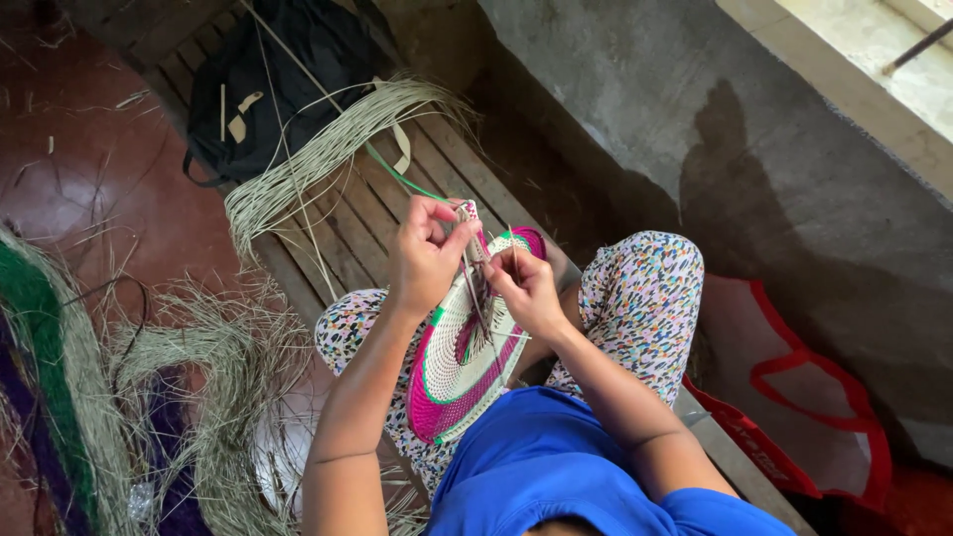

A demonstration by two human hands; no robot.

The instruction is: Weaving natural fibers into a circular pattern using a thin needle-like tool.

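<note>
**Two hands weaving a round coiled mat**

Blue shirt fabric (556, 467) fills the bottom edge, nearest the camera, with both bare forearms rising from it toward the middle. Resting tilted on the lap, at the centre of the view, is a round coiled woven mat in cream, pink and green (462, 357). At its twelve o'clock rim, the left hand (425, 256) pinches the edge and a thin fibre strand closed between thumb and fingers. At about two o'clock, the right hand (526, 288) is closed on fine strands against the mat's face. Patterned multicoloured trousers (645, 298) cover the knees beneath. Beyond, a slatted wooden bench (347, 213) carries a bundle of pale dried grass fibres (318, 159) at eleven o'clock and a black bag (273, 79) further off. At four o'clock lies a red-trimmed bag (794, 397).
</note>
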